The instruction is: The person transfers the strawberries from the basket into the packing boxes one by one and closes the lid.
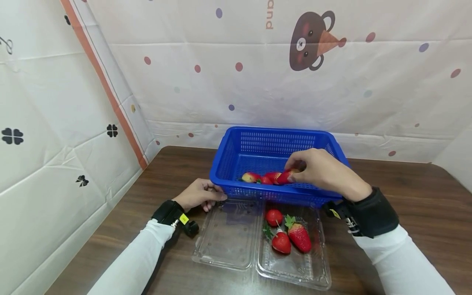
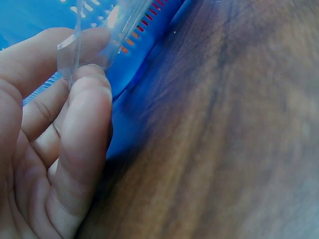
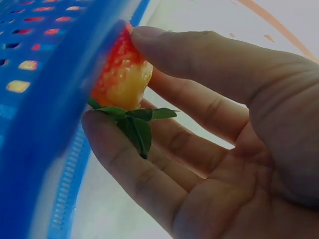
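Observation:
My right hand (image 1: 321,170) reaches into the blue plastic basket (image 1: 236,133) and holds a red strawberry (image 3: 122,82) with a yellowish top and green leaves. In the right wrist view, thumb and fingers stand around that strawberry beside the basket's rim. Several other strawberries (image 1: 251,177) lie at the basket's near side. My left hand (image 1: 199,194) pinches the corner of a clear plastic clamshell box (image 1: 229,241) between thumb and fingers, as the left wrist view shows. In the box's right half lie several strawberries, among them a large leafy strawberry (image 1: 299,237).
The opened box lies flat on the brown wooden table (image 1: 372,262), directly in front of the basket. A white patterned cloth (image 1: 184,90) hangs behind the table and along its left side.

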`<state>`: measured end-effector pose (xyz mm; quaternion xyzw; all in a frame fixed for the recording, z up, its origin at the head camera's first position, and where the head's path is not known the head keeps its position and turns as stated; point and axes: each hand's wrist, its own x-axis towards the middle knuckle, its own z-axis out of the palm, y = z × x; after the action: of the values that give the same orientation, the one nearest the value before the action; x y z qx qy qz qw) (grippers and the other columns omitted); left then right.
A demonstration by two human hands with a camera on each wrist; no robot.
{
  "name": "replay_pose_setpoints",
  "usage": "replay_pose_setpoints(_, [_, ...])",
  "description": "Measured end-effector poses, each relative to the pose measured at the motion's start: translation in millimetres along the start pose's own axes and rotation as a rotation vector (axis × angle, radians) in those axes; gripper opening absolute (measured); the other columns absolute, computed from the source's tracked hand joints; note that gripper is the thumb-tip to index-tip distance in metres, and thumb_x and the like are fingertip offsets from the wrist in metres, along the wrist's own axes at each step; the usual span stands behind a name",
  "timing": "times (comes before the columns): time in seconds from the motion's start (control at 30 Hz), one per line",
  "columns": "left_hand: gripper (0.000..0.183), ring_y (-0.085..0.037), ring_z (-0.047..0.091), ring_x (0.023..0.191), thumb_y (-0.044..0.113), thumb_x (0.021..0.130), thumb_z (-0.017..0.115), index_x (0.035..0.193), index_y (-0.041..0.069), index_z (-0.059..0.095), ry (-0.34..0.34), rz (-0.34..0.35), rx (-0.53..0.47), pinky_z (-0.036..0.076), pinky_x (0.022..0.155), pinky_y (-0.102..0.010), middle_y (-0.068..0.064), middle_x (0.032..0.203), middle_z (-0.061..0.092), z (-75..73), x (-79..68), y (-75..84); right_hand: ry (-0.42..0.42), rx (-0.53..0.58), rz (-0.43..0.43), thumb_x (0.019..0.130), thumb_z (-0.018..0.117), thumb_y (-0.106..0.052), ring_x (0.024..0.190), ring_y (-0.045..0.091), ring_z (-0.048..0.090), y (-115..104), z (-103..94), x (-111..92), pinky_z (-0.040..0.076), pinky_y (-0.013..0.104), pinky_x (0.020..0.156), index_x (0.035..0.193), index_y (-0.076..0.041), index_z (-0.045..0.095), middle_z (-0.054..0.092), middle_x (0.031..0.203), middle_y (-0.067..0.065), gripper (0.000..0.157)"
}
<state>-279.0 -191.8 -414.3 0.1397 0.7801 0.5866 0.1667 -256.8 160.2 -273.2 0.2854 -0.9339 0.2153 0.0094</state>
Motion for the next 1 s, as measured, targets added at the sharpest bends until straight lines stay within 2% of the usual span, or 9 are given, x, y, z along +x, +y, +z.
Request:
replay_pose_setpoints(0.37, [0.023, -0.011, 0.052, 0.046, 0.020, 0.082, 0.077, 0.092, 0.003, 0.067, -0.012, 0.012, -0.001, 0.053, 0.044, -0.023, -0.001, 0.060, 0.056, 0.1, -0.8, 1.5, 0.025, -0.020, 0.012, 0.084, 0.075, -0.016, 0.080, 0.017, 0.058, -15, -4.1, -7, 0.055, 0.038, 0.071, 0.099, -0.016, 0.070, 0.067, 0.087, -0.001, 0.015])
replay_pose_setpoints(0.7, [0.026, -0.011, 0.052, 0.047, 0.020, 0.082, 0.077, 0.094, -0.001, 0.066, -0.019, 0.020, 0.001, 0.053, 0.044, -0.022, -0.002, 0.061, 0.055, -0.2, -0.6, 0.9, 0.050, -0.039, -0.025, 0.083, 0.077, -0.017, 0.082, 0.017, 0.057, -27, -4.8, -12, 0.056, 0.040, 0.073, 0.098, -0.017, 0.071, 0.066, 0.088, -0.001, 0.016])
replay_pose_setpoints(1.0, [0.025, -0.010, 0.052, 0.047, 0.019, 0.082, 0.077, 0.094, -0.001, 0.066, -0.020, 0.018, -0.006, 0.053, 0.044, -0.022, -0.001, 0.060, 0.055, 0.3, -0.8, 2.9, 0.058, -0.042, -0.071, 0.082, 0.077, -0.017, 0.078, 0.016, 0.055, -37, -3.4, -18, 0.054, 0.034, 0.068, 0.099, -0.018, 0.071, 0.065, 0.087, -0.002, 0.018])
